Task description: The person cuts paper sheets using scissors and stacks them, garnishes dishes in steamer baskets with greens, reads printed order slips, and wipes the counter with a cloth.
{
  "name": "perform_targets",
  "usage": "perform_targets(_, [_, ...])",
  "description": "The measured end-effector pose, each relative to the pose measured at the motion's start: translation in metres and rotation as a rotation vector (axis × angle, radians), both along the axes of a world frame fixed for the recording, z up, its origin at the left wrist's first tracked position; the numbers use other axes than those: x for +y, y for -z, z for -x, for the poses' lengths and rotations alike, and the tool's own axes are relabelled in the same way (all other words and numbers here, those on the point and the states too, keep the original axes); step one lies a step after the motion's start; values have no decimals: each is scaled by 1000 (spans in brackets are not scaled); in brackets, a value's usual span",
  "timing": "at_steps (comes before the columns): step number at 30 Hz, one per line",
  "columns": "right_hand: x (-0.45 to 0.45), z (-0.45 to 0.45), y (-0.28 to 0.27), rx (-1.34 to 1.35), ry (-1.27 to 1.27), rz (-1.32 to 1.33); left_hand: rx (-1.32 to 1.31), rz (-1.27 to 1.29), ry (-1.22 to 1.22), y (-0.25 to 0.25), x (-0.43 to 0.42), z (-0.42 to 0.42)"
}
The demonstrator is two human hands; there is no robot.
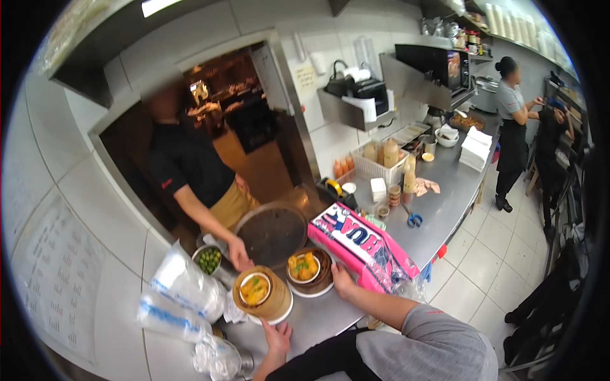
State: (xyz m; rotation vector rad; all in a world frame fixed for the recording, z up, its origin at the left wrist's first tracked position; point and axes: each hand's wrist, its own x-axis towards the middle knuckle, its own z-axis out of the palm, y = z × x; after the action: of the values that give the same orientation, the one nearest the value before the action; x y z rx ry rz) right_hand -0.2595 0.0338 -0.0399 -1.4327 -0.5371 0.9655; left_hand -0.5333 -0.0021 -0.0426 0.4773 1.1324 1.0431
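A light bamboo steamer [277, 296] holds a white bowl of yellow-orange food with green garnish and stands on a white plate [289, 312]. My left hand [277, 336] is at the near edge of that plate, fingers closed on its rim. To the right, a darker bamboo steamer [324, 279] with a similar bowl of food rests on another white plate [314, 294]. My right hand [345, 282] grips the right side of this darker steamer, with some fingers hidden. Across the hatch, another person's hand [240, 255] reaches to the far side of the light steamer.
A round dark tray [270, 235] lies in the hatch, before the person in black. Beside my right forearm lies a pink package [365, 244]. Plastic-wrapped cups [189, 279] and green limes [208, 258] stand left. Blue scissors [414, 220] and sauce bottles [409, 178] are further along.
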Motion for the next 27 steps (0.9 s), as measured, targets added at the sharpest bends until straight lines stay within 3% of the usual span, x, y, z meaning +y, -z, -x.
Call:
perform_targets(2, [-27, 2, -24, 11, -86, 116, 91, 13, -77, 15, -15, -8])
perform_targets(4, [-49, 2, -27, 141, -202, 255, 265, -51, -2, 44, -35, -5])
perform_targets(6, [-68, -3, -57, 186, -247, 336, 539, -317, 264, 72, -50, 0])
perform_targets(8, [-77, -35, -125, 98, -578, 234, 585, -473, 387, 76, -63, 11])
perform_targets(9, [-57, -63, -139, -60, -677, 45, 628, -617, 502, 77, -70, 13])
perform_targets(10, [-56, -82, -216, -390, -639, 77, 623, -614, 496, 82, -75, 14])
perform_targets(12, [8, -146, -273, -626, -454, -303, 1074, -1332, 452, 88, -81, 10])
perform_targets(14, [65, -207, -351, -1015, -80, -688, 1128, -1252, 363, 73, -92, -6])
perform_targets(15, [103, -248, -391, -1387, 160, -794, 1179, -1188, 291, 55, -97, -16])
perform_targets(16, [105, -267, -441, -1424, 206, -691, 1226, -1120, 219, 39, -101, -27])
perform_targets(17, [132, -299, -474, -1654, 486, -875, 1271, -1050, 147, 27, -104, -38])
perform_targets(18, [150, -325, -517, -1652, 553, -666, 1311, -978, 73, 22, -102, -50])
perform_targets(19, [153, -342, -554, -1683, 615, -468, 1312, -970, 44, 48, -95, -54])
perform_targets(21, [142, -356, -614, -1723, 708, -360, 633, -313, -28, 128, -87, -51])
perform_targets(24, [124, -346, -660, -1819, 752, -348, 750, -205, 177, -29, -112, -128])
perform_targets(25, [121, -347, -672, -1738, 634, -273, 634, -342, 142, -12, -111, -132])
perform_targets(27, [148, -358, -676, -1629, 748, -527, 636, -501, 115, -30, -105, -148])
